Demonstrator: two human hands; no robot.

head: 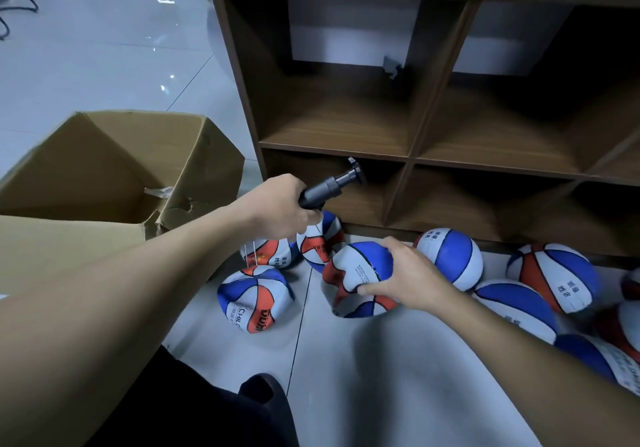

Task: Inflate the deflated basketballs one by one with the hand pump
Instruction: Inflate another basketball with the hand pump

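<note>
- Head view: the left hand [277, 209] is wrapped round the barrel of the black hand pump [329, 187], held above the floor [346, 360] with its handle end pointing toward the wooden cubby shelf [408, 159]; the needle end is hidden behind the hand.
- The right hand [405, 275] grips a crumpled, deflated basketball [360, 273], fingers curled over its top and thumb pressed into its lower panels; whether it is lifted or touching the floor cannot be told.
- Other blue, white and red basketballs lie around it; a dented one [256, 299] sits near the cardboard box [114, 176], and rounder ones [450, 256] lie to the right.
- Judged step: picking one ball to fill; pumping has not begun.
- The next move calls for finding the valve, turning it toward the pump, seating the needle, then freeing a hand for the handle.
</note>
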